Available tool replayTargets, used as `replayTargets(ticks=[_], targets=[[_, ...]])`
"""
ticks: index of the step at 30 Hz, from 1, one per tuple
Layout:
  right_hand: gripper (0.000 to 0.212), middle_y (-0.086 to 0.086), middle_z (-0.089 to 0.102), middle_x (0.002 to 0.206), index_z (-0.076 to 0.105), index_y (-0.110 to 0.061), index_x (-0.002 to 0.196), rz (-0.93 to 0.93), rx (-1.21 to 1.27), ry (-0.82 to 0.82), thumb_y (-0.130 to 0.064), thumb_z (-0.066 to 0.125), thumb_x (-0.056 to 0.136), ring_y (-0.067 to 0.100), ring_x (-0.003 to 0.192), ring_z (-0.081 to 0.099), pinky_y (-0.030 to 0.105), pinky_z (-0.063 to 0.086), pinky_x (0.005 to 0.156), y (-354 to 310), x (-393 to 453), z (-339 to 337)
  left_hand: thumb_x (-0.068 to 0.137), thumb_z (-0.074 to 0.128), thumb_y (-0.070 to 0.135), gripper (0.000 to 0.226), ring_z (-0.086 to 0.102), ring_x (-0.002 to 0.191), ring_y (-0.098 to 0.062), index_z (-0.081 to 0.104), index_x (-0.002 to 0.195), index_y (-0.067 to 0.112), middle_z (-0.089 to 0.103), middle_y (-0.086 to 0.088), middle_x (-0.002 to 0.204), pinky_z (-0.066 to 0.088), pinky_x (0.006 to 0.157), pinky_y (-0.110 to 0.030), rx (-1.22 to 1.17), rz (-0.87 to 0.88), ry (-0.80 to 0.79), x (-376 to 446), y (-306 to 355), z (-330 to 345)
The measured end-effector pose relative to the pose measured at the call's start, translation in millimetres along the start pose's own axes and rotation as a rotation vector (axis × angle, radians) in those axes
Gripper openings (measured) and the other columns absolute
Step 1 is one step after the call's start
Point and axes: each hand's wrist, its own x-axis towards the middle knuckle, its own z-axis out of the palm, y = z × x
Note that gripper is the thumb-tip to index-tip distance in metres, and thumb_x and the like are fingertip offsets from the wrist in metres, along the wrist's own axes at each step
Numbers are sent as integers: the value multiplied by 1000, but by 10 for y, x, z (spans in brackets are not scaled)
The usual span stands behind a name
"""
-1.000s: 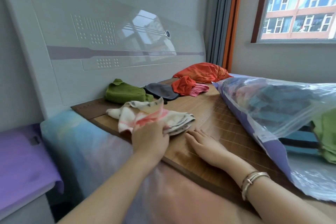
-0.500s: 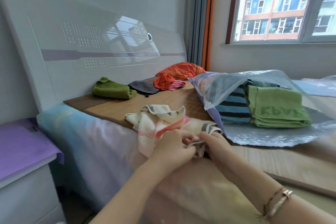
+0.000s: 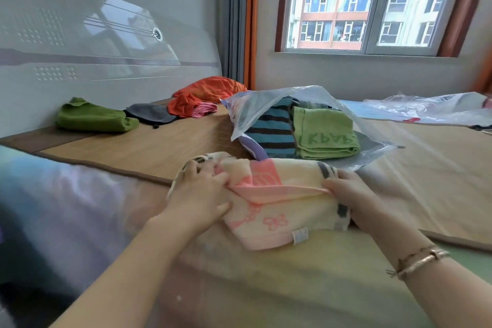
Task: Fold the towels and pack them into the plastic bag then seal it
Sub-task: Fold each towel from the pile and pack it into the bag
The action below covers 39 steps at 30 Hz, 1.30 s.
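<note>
A cream and pink towel [image 3: 277,202] lies partly folded at the near edge of the bed. My left hand [image 3: 198,192] grips its left end and my right hand [image 3: 346,192] pinches its right end, a pink hem stretched between them. Just behind it lies the clear plastic bag [image 3: 255,112], mouth open toward me, holding a blue striped towel [image 3: 271,136] and a folded light green towel [image 3: 324,133]. Loose towels lie near the headboard: a dark green one [image 3: 93,118], a grey one [image 3: 149,113], an orange one [image 3: 183,105] and a pink one [image 3: 203,110].
A bamboo mat [image 3: 149,146] covers the bed. An orange pillow [image 3: 213,88] sits by the curtain. Another plastic bag [image 3: 426,109] lies at the far right. The white headboard [image 3: 80,61] stands at the left and a window [image 3: 372,2] behind.
The towel has been pulled from beside the headboard to the near bed edge. Both hands now hold its ends apart, spreading it. My view has swung right toward the bag.
</note>
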Motion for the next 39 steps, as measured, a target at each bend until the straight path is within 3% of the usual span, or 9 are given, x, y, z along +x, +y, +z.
replayTargets(ticks=[4,9,11,13,17,25,31,36,39], targets=[[18,14,60,94,53,-7,102,-79,-291,73,-18,54,88,24,74,57,30,43,54,-7,-70,-31,83,50,26,29,31,126,-26,54,111,35,39,9,142,31,103,-42,-41,166,193,35,113,24],[56,4,54,77,36,-2,120,-64,-530,39,-38,64,88,13,65,51,27,36,51,-56,-151,-98,72,58,22,23,58,115,-24,48,92,27,66,3,105,40,100,-50,-71,330,346,6,63,4],[73,5,56,85,30,2,132,-69,-572,60,-41,66,86,18,77,55,31,41,58,-60,-135,-139,79,55,26,13,61,90,-19,43,84,26,61,7,84,41,94,-39,-131,338,425,-54,105,-96],[85,8,58,95,23,2,140,-69,-567,74,-43,69,84,21,85,55,33,46,65,-72,-117,-188,79,54,29,20,48,64,-17,34,80,28,46,10,69,39,62,-31,-97,345,450,-126,164,-171],[84,10,57,98,24,-5,139,24,-475,-26,-37,74,80,20,75,57,34,54,58,-72,-165,-239,82,61,28,26,40,58,-16,35,84,28,30,12,59,23,47,-25,-37,364,308,-269,222,-101],[28,11,57,80,49,-15,107,22,-201,-319,-6,65,85,19,65,52,33,46,61,-14,-386,-373,77,66,6,37,51,75,-18,39,93,25,51,8,91,43,52,-31,-19,550,312,-378,149,98],[38,10,51,100,62,-21,112,-112,-168,-600,3,67,83,15,80,58,28,53,69,33,-558,-473,62,64,-7,35,50,97,-14,67,76,24,62,6,107,53,64,-28,-89,589,307,-400,131,178],[65,6,42,108,52,-28,126,-205,-311,-613,8,72,75,14,81,54,23,54,69,55,-647,-412,74,49,67,72,49,110,-19,52,130,23,49,9,129,45,95,-36,-37,439,168,-511,322,340],[70,5,41,110,47,-29,129,-260,-331,-537,8,71,75,12,81,51,22,53,68,33,-647,-412,63,55,62,71,55,99,-24,55,121,20,53,5,121,46,88,-38,62,381,262,-499,362,400]])
